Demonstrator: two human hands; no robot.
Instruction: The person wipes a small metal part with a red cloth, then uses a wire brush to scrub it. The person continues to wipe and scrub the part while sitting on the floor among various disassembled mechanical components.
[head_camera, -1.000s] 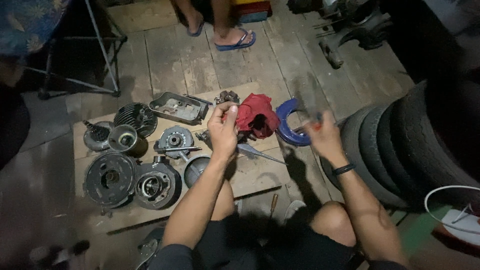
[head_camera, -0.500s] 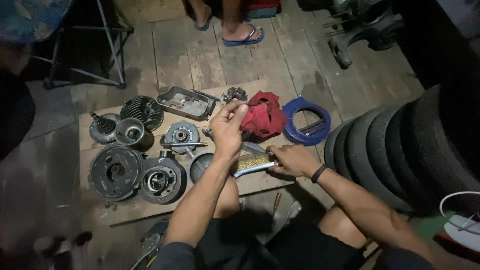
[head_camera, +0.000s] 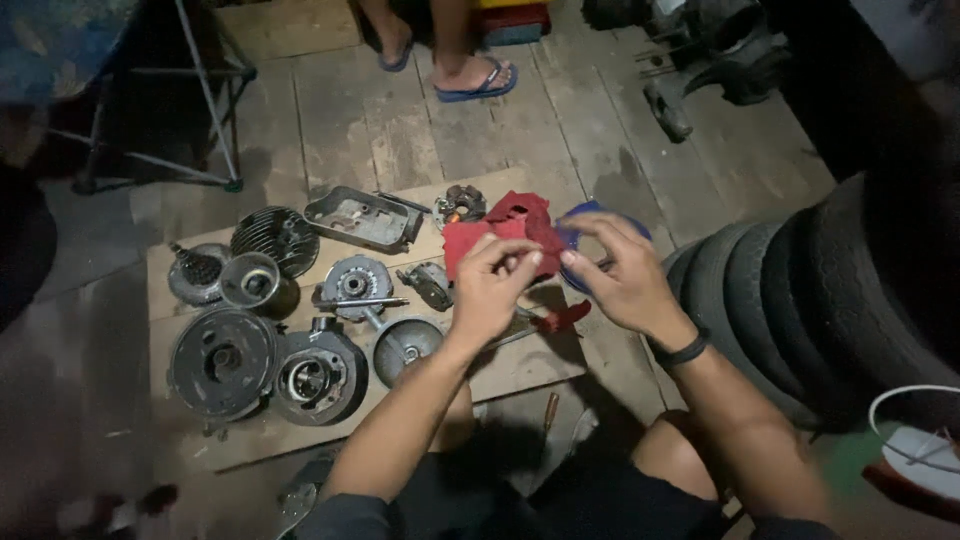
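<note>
Left hand (head_camera: 492, 290) and right hand (head_camera: 620, 275) raised close together above the board (head_camera: 500, 375), fingertips nearly meeting, both pinched narrow. Something small possibly held between them; too small to tell. Black band around the right wrist.

Just behind the hands, on the board: crumpled red rag (head_camera: 505, 235), soft and folded, with a blue ring (head_camera: 585, 215) partly hidden beside it. Below the hands, a tool with a red handle (head_camera: 560, 318) lying flat.

Spread over the left of the board, grimy metal engine parts: finned cylinder (head_camera: 275, 235), ribbed and round; flat rectangular cover (head_camera: 362, 217); small gear plate (head_camera: 355, 282); round dished cover (head_camera: 405, 345); large dark flywheel (head_camera: 220, 362); round housing (head_camera: 318, 372) with a bright centre ring; a cup-shaped part (head_camera: 250, 280).

Board pale, worn, lying on rough grey wooden floor planks (head_camera: 580, 130). Stack of black tyres (head_camera: 800, 300) at right, ribbed tread toward the person. Another person's feet in blue sandals (head_camera: 475, 80) at the far edge. Metal frame legs (head_camera: 210, 110) at upper left. Dim room, lit mainly over the board.
</note>
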